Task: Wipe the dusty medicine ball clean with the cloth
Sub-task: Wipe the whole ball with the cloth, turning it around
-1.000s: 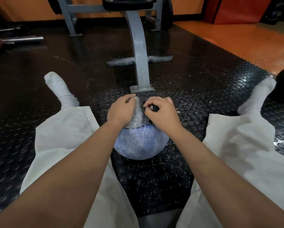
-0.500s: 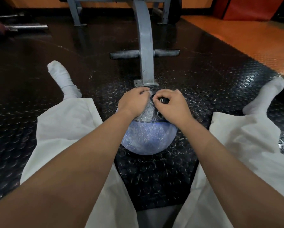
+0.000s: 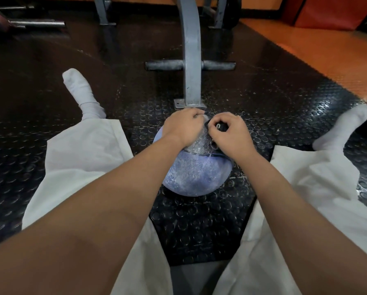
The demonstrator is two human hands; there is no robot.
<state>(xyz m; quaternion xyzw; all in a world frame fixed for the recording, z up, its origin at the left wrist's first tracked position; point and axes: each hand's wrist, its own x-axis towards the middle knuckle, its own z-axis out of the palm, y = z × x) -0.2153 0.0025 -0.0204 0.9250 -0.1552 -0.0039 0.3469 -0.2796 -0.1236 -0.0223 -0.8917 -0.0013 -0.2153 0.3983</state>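
The medicine ball (image 3: 195, 177) sits on the black studded rubber mat (image 3: 199, 220) between my spread legs, just in front of the foot plate of a grey bench post (image 3: 191, 60). Its near face is pale blue, mottled with whitish dust. My left hand (image 3: 182, 128) lies on the upper left of the ball, fingers curled down over the far side and holding it. My right hand (image 3: 229, 135) is on the upper right, fingers closed round a bunched dark cloth (image 3: 220, 127) and pressing it to the top of the ball. Between my hands a grey patterned patch shows; I cannot tell whether it is cloth or the ball's own skin. The two hands are just beside each other, thumbs nearly touching. My white trousers (image 3: 82, 156) frame the ball on both sides, with a white sock (image 3: 78, 88) out to the left. A barbell (image 3: 35, 24) lies far left, and an orange floor (image 3: 327, 56) begins beyond the mat at right
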